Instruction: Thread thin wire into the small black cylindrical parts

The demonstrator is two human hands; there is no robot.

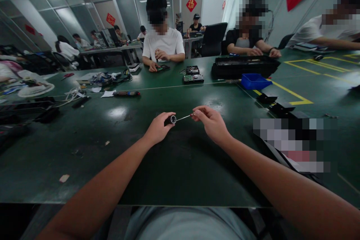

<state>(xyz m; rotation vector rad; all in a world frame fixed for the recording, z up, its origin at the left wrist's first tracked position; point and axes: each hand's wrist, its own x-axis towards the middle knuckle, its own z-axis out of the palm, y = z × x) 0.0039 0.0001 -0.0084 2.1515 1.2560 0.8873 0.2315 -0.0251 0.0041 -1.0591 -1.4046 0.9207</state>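
Observation:
Above the green table (92,157), my left hand (156,129) is closed around a short black cylinder (170,120) whose silver-rimmed end faces me and to the right. What kind of part it is, I cannot make out. My right hand (213,123) pinches the handle of a thin screwdriver (184,118). Its metal shaft points left, and the tip reaches the rim of the cylinder; whether it goes inside is unclear. Most of the screwdriver's handle is hidden by my fingers.
Opposite, a person in a white shirt (165,41) works near hard drives (193,78). A blue bin (255,81) and a long black housing (244,66) stand back right. A pen-shaped tool (126,93) lies back left, beside cables (102,78). Small scraps (64,178) lie front left.

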